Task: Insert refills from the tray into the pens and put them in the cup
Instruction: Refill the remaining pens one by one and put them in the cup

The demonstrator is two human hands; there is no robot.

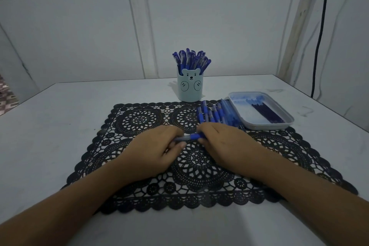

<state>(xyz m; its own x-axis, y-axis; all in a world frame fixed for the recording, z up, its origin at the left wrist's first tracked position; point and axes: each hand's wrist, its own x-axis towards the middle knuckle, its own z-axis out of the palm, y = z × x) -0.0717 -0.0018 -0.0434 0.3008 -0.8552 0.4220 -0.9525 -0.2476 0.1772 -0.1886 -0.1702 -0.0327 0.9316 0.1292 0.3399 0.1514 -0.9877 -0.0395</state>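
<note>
Listing left to right. Worktop: bare room left of the lace mat. Left hand: pinches one end of a blue pen, low over the mat. Cup: behind, crammed with finished pens. Right hand: grips the pen's other end. Loose pens: rowed against the tray; refills inside. Likely risks: right wrist sweeping the row; crowded cup refusing another pen. Tray sits nearer the right edge; near side open.

Matt table, lace mat, plastic pens.
The black placemat looked like openwork lace; the cup and tray, frame centre-right, seemed smooth matt plastic.
</note>
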